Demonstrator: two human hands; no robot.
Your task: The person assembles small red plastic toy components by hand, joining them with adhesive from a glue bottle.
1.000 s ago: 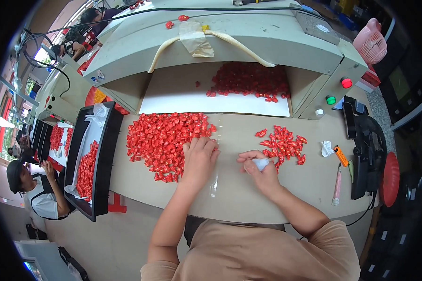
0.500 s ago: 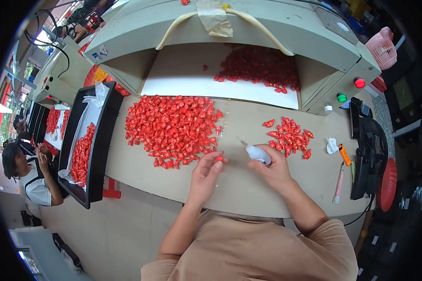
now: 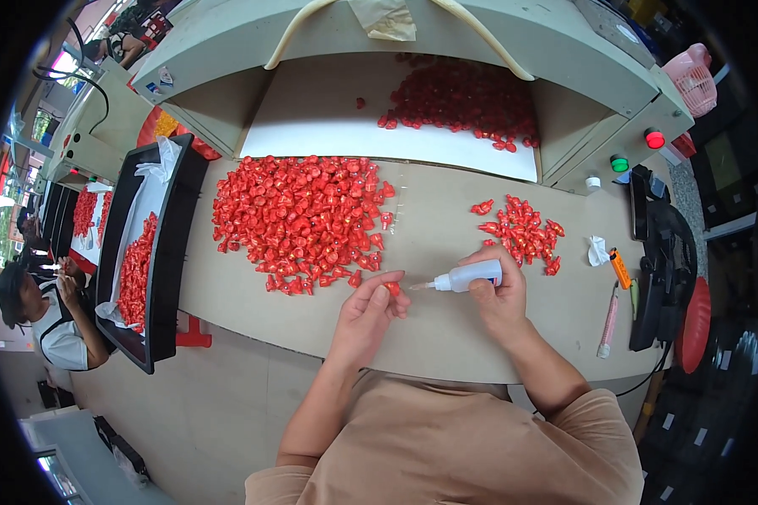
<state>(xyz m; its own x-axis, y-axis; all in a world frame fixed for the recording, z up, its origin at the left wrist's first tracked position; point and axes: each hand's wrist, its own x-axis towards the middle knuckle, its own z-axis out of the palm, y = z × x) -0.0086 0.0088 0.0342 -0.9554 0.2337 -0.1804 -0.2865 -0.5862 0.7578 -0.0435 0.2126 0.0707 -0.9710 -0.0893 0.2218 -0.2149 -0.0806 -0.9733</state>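
Observation:
Between thumb and fingers, my left hand (image 3: 368, 313) pinches a small red plastic piece (image 3: 392, 288). My right hand (image 3: 503, 296) grips a white squeeze bottle (image 3: 470, 275) lying nearly level, its thin nozzle pointing left at the red piece. The nozzle tip is close to the piece; whether they touch I cannot tell. A large heap of small red pieces (image 3: 299, 220) covers the table beyond my left hand. Past my right hand lies a smaller group of red pieces (image 3: 524, 231), some longer and pointed.
A grey hooded machine (image 3: 480, 63) stands behind the heaps, with dark red pieces (image 3: 463, 97) inside. At left, a black tray (image 3: 195, 177) holds more red pieces; a person (image 3: 55, 311) sits beyond it. An orange tool (image 3: 620, 268), crumpled tissue (image 3: 597, 251) and black bag (image 3: 667, 278) lie right.
The bottle has swung from tilted to nearly level, its nozzle now close to the red piece in my left hand. The whole view has shifted slightly.

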